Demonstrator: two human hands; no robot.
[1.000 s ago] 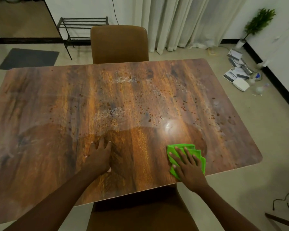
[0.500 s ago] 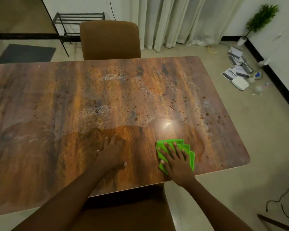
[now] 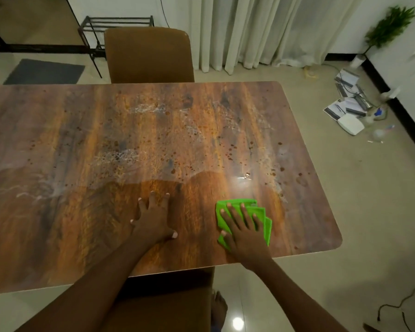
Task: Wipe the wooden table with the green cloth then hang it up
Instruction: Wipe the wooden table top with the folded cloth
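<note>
Set against a second ago, the left hand (image 3: pixel 153 221) lies closer to the green cloth (image 3: pixel 266 226), while over the last half second both hands and the cloth sit at much the same place on the wooden table (image 3: pixel 201 140). The cloth lies flat near the table's near right corner, folded into layers that fan out in steps toward the right. The right hand (image 3: pixel 246 232) covers much of it, so its long axis cannot be told for sure, though it seems to run roughly from near to far. That hand presses down with its fingers (image 3: pixel 245 215) straight and spread, pointing at the far edge. The left hand rests palm down on bare wood just beside it, fingers (image 3: pixel 153 202) splayed, thumb out to the right. Dark spots and whitish streaks mark the wood beyond both hands. The printed papers (image 3: pixel 345 109) on the floor are too small to read.
</note>
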